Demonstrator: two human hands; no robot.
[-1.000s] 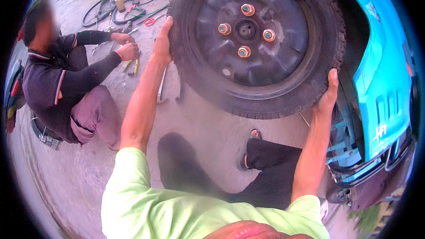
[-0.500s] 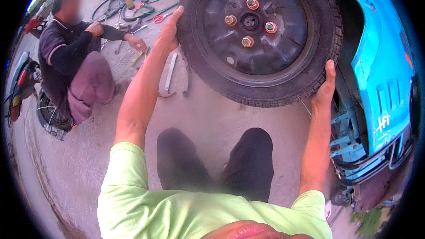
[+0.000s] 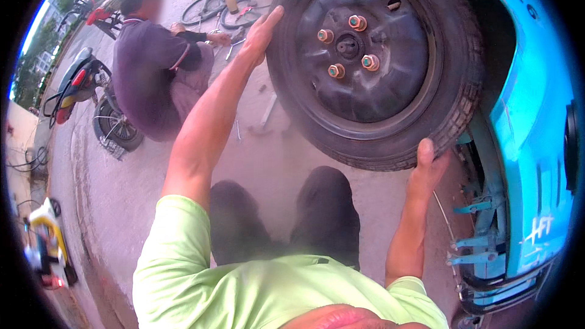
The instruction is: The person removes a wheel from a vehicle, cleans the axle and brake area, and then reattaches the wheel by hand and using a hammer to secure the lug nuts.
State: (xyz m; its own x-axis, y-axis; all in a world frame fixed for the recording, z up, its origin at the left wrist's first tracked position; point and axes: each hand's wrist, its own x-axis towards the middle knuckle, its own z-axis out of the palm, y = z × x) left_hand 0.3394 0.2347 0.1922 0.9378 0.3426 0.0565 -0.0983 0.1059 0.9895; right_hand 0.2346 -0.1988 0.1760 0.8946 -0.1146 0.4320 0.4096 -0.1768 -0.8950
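Note:
A black tire on a dark steel wheel stands upright in front of me beside a blue vehicle body. Several copper-coloured lug nuts ring its hub. My left hand presses the tire's left edge, its fingers partly hidden behind the rubber. Lower down, my right hand grips the bottom right of the tread, thumb up against the sidewall. Whether the wheel touches the ground or a hub behind it is hidden.
A person crouches at the left near a motorbike. Hoses, a bottle and hand tools lie on the ground beyond. Blue metal brackets and a black bar stick out low on the right.
My right hand has moved down around the tire to its bottom right. The wheel appears turned slightly clockwise. My view has shifted, and the crouching person now faces further away.

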